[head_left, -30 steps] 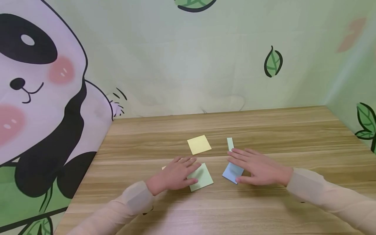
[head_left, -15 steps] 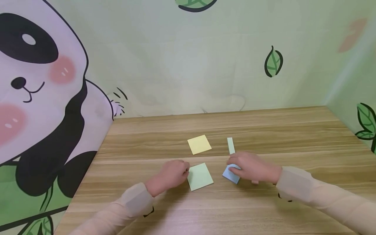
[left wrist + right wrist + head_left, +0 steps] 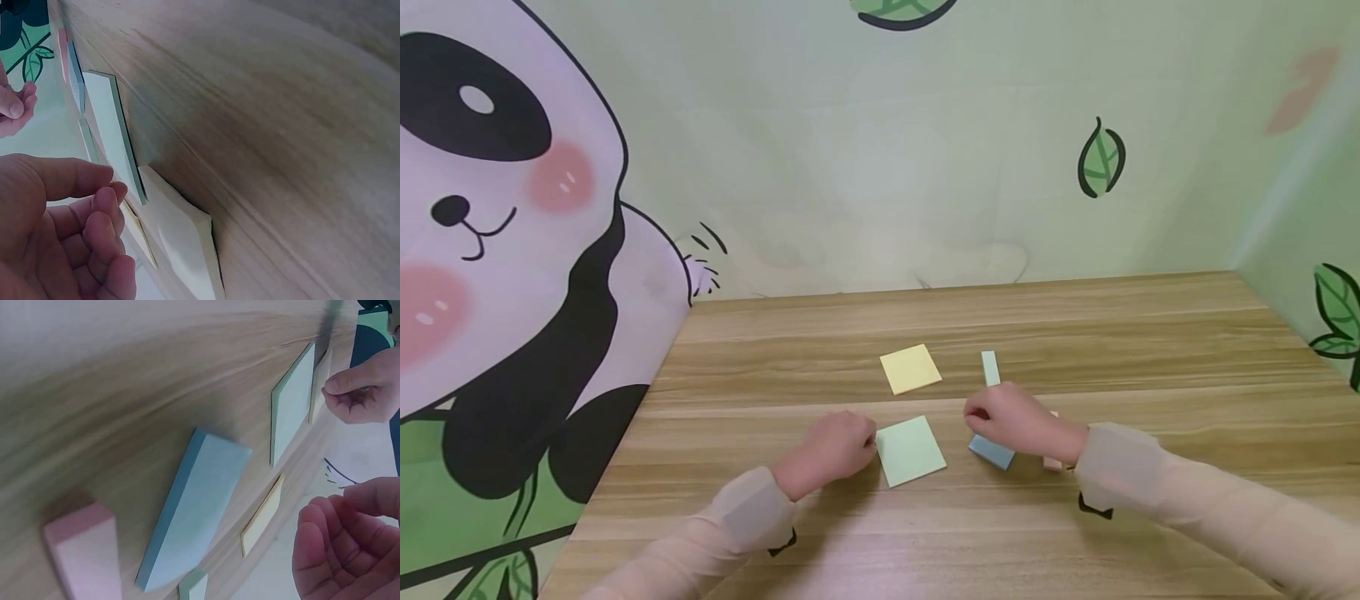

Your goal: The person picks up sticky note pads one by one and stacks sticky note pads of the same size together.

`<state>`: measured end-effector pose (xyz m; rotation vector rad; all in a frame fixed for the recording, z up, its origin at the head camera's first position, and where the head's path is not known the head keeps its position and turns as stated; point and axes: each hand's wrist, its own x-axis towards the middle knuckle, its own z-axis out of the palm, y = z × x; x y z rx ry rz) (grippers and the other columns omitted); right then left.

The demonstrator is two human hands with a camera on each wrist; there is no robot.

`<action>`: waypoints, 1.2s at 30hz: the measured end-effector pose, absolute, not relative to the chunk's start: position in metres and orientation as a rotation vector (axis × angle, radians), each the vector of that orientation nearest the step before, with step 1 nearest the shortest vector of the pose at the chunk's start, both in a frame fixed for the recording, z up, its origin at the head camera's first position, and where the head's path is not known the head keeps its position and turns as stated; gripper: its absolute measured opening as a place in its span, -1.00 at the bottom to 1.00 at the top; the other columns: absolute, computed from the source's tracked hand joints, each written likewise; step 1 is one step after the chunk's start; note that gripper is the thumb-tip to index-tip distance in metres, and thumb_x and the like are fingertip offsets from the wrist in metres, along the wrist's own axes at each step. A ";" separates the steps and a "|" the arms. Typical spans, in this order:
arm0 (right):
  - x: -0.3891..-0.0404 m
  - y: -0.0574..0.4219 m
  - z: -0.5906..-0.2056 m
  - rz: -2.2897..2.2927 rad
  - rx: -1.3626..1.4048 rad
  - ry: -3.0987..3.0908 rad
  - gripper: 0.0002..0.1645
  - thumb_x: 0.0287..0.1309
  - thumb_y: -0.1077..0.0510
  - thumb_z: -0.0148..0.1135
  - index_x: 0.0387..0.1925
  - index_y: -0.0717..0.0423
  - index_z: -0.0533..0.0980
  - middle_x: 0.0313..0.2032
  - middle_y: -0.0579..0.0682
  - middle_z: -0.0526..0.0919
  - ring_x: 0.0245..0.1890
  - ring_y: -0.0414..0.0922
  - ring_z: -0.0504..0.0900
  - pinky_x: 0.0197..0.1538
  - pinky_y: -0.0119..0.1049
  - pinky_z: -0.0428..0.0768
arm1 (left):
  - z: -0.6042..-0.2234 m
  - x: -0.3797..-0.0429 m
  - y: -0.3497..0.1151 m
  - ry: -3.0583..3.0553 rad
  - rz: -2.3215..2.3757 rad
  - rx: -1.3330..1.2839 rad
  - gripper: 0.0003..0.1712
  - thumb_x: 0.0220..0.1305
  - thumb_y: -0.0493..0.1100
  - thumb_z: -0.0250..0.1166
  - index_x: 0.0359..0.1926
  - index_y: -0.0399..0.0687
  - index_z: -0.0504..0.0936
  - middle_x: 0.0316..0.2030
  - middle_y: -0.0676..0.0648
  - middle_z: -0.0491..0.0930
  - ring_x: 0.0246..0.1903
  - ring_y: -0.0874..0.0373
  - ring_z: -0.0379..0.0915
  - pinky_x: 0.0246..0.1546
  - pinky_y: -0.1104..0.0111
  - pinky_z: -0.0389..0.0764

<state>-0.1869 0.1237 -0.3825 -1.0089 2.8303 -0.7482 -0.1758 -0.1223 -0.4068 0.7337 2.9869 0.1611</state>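
Note:
My left hand (image 3: 835,446) hovers beside a pale green square sticky-note pad (image 3: 913,452), its fingers curled with nothing between them. Below it in the left wrist view lies a cream pad (image 3: 184,240), hidden by the hand in the head view. My right hand (image 3: 1015,421) is curled too and holds nothing, above a thick blue sticky-note pad (image 3: 197,512). A pink pad (image 3: 87,550) lies right of the blue one, partly behind the wrist in the head view. Behind the right hand lies a narrow pale green pad (image 3: 990,367).
A yellow square pad (image 3: 910,368) lies behind the green one on the wooden table (image 3: 775,350). A backdrop (image 3: 850,167) with a printed panda and leaves rises behind the table's far edge.
Both hands have gone from spread fingers over the pads to curled fingers. The right hand has shifted left, uncovering part of the pink pad. The pads stay where they were.

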 end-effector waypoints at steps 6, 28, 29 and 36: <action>-0.189 0.116 -0.387 -0.794 -0.958 2.824 -0.82 -0.04 0.34 0.04 -0.62 0.21 0.54 -0.72 -0.16 0.38 -0.69 -0.34 0.21 -0.58 -0.54 0.24 | -0.411 -0.177 -0.123 2.973 0.133 0.719 -0.74 -0.02 -0.23 0.13 -0.77 0.00 0.36 -0.78 0.10 0.25 -0.73 0.26 0.13 -0.76 0.44 0.16; -0.194 0.094 -0.405 -1.114 -0.402 2.460 -0.83 -0.06 0.42 -0.06 -0.59 0.35 0.47 -0.80 0.00 0.47 -0.84 -0.25 0.46 -0.69 -0.37 0.49 | -0.414 -0.180 -0.120 2.874 0.200 0.552 -0.75 -0.07 -0.26 0.13 -0.78 -0.03 0.34 -0.78 0.08 0.23 -0.74 0.23 0.14 -0.77 0.44 0.14; -0.194 0.093 -0.406 -1.119 -0.376 2.450 -0.83 -0.06 0.41 -0.05 -0.60 0.35 0.47 -0.80 0.00 0.47 -0.84 -0.25 0.46 -0.69 -0.37 0.49 | -0.414 -0.181 -0.120 2.872 0.208 0.549 -0.74 -0.07 -0.27 0.12 -0.79 -0.03 0.33 -0.78 0.09 0.23 -0.74 0.24 0.13 -0.77 0.45 0.14; -0.194 0.088 -0.412 -1.143 -0.241 2.402 -0.84 -0.08 0.41 -0.01 -0.65 0.31 0.46 -0.79 0.02 0.48 -0.83 -0.23 0.46 -0.70 -0.38 0.48 | -0.412 -0.182 -0.120 2.862 0.247 0.533 -0.68 -0.07 -0.28 0.10 -0.83 -0.01 0.25 -0.81 0.10 0.16 -0.76 0.25 0.08 -0.76 0.46 0.08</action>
